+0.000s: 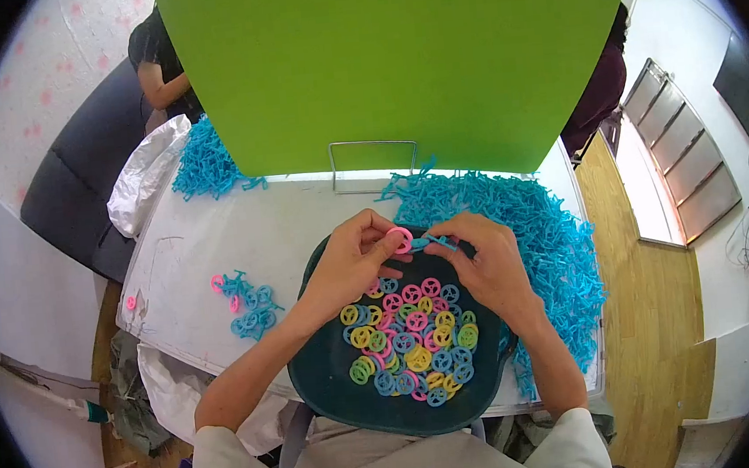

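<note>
Over the far rim of a dark green tub (324, 396), my left hand (348, 261) pinches a small pink plastic wheel (402, 232). My right hand (489, 264) grips a blue branched plastic piece (441, 243) between thumb and fingers, its end against the pink wheel. Whether the two are joined I cannot tell. Below my hands, the tub holds many small spoked wheels (417, 321) in pink, yellow, green and blue. Just right of my right hand lies a big heap of similar blue pieces (545, 251).
A small cluster of blue pieces with wheels (252, 303) lies on the white table (192, 257) at left; a pink wheel (131, 302) sits near its edge. Another blue heap (206, 165) is at the far left. A green board (396, 65) stands behind a wire stand (376, 188). People sit beyond.
</note>
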Demonstrator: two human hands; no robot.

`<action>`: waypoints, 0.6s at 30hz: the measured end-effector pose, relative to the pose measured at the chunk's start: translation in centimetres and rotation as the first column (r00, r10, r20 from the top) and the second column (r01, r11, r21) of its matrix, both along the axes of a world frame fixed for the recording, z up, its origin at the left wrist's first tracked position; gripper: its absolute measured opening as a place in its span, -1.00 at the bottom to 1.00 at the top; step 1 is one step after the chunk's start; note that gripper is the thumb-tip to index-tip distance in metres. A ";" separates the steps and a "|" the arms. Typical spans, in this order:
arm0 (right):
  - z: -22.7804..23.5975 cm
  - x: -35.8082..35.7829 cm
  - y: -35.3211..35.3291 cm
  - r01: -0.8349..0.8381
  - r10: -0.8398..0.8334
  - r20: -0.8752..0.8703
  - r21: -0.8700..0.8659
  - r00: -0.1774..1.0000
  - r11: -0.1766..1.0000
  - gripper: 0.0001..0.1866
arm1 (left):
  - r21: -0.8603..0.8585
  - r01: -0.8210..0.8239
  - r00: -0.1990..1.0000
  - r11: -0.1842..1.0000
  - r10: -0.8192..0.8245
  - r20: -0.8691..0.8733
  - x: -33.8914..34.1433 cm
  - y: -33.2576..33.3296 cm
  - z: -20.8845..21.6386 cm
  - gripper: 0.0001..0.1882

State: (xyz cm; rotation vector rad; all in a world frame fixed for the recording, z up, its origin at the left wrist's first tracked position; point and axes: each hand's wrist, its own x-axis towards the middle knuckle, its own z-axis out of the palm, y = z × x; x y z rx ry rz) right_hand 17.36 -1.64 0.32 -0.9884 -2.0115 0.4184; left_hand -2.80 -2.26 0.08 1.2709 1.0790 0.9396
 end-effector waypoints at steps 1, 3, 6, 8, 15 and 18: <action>0.0 0.0 0.0 -0.002 0.002 0.002 0.032 1.000 0.999 -0.82 | 0.000 0.001 1.000 1.000 -0.001 -0.001 0.0 0.0 0.1 -0.80; -0.5 0.0 0.2 -0.011 0.011 -0.010 0.031 1.000 0.999 -0.82 | -0.043 -0.004 1.000 0.999 0.004 -0.007 0.0 0.0 0.3 -0.83; -0.5 -0.3 -0.1 -0.005 0.006 -0.039 0.021 0.999 1.000 -0.83 | -0.012 -0.039 0.999 0.999 0.039 0.034 0.3 0.0 0.0 -0.87; -0.5 -0.4 -0.2 0.008 -0.007 -0.057 0.012 0.998 1.000 -0.83 | 0.042 -0.051 0.997 0.998 0.049 0.058 0.4 0.2 -0.3 -0.90; -1.1 -0.2 0.2 0.020 -0.057 -0.158 -0.225 0.986 0.974 -0.86 | 0.148 -0.088 0.990 0.985 0.070 0.125 1.1 0.6 -0.8 -0.95; -1.2 -0.2 0.2 0.017 -0.072 -0.189 -0.275 0.979 0.961 -0.87 | 0.113 -0.077 0.989 0.991 0.061 0.137 1.0 0.7 -0.7 -0.95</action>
